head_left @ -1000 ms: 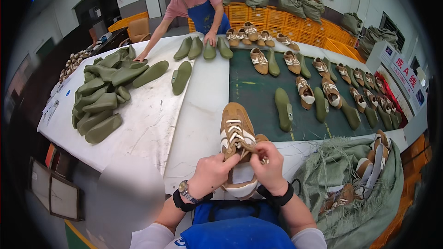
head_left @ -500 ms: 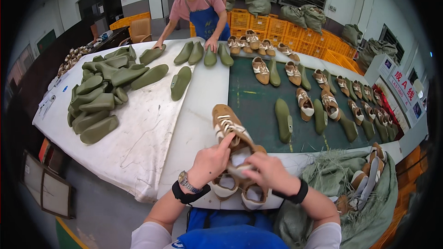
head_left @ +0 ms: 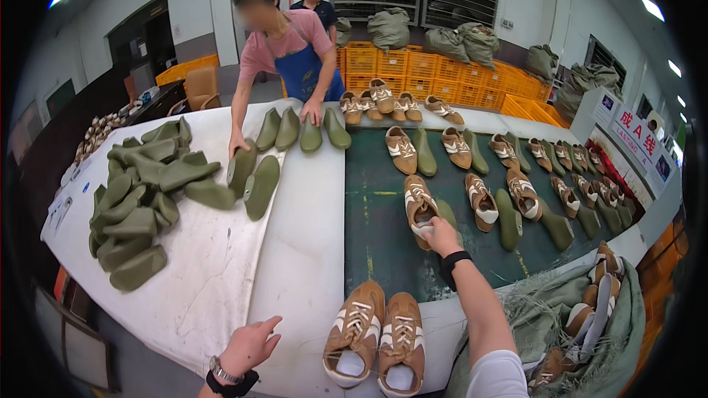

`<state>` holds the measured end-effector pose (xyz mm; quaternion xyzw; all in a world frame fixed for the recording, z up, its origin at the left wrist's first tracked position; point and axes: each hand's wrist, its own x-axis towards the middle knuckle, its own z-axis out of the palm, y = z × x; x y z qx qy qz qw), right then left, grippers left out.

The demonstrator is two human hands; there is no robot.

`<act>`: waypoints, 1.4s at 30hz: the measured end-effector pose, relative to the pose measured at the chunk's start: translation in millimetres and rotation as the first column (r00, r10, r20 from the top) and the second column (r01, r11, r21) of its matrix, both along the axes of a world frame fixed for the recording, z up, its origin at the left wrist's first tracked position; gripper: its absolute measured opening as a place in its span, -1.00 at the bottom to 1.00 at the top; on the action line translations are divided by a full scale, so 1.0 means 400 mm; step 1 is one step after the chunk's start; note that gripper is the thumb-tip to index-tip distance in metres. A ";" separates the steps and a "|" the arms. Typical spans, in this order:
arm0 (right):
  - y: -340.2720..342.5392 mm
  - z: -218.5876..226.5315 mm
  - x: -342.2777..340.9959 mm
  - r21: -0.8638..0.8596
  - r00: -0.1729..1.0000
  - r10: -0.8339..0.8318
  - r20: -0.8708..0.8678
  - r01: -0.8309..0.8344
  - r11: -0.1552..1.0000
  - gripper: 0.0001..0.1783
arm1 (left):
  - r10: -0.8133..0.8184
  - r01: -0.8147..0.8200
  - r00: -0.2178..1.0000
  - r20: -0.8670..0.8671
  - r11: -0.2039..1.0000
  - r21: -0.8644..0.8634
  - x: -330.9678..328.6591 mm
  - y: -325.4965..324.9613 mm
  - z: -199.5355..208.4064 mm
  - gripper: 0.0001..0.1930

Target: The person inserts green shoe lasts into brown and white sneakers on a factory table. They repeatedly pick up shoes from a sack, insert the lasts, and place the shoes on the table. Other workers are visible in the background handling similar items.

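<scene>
My right hand point(head_left: 440, 236) grips the heel of a brown and white sneaker point(head_left: 418, 199), whose toe points away from me over the dark green belt. Partly hidden behind this hand is a green shoe last point(head_left: 448, 214) beside the sneaker. My left hand point(head_left: 251, 345) is at the lower left over the white tabletop, fingers apart and holding nothing. To its right, at the near edge, two more brown sneakers, a left one point(head_left: 354, 332) and a right one point(head_left: 402, 339), stand side by side with their toes away from me.
Across the table a co-worker point(head_left: 291, 51) handles green lasts near a large last pile point(head_left: 140, 191). Sneakers paired with lasts line the green belt point(head_left: 383, 265). A sack point(head_left: 531, 302) with more sneakers sits at my right. Orange crates point(head_left: 442, 74) stand behind.
My right hand has carried a sneaker forward and right onto the belt. My left hand has let go and moved left. The co-worker has shifted a last toward the table's middle.
</scene>
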<state>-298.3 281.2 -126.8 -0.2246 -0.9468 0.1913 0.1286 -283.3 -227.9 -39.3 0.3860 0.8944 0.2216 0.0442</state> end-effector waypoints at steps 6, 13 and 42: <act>0.003 -0.074 0.002 -0.032 0.993 0.072 0.096 -0.070 0.997 -0.51 | -0.016 0.017 1.000 -0.025 1.000 0.017 -0.143 0.006 -0.012 -0.63; 0.018 0.057 0.225 0.159 0.991 0.080 0.105 -0.097 0.983 -0.57 | -0.022 0.023 0.965 -0.261 1.000 -0.001 -0.538 0.075 -0.113 -0.50; -0.023 -0.108 0.641 0.087 0.982 -0.187 0.017 0.184 0.979 -0.87 | 0.364 -0.429 0.886 -0.288 0.878 -0.210 -0.531 0.041 -0.209 -0.61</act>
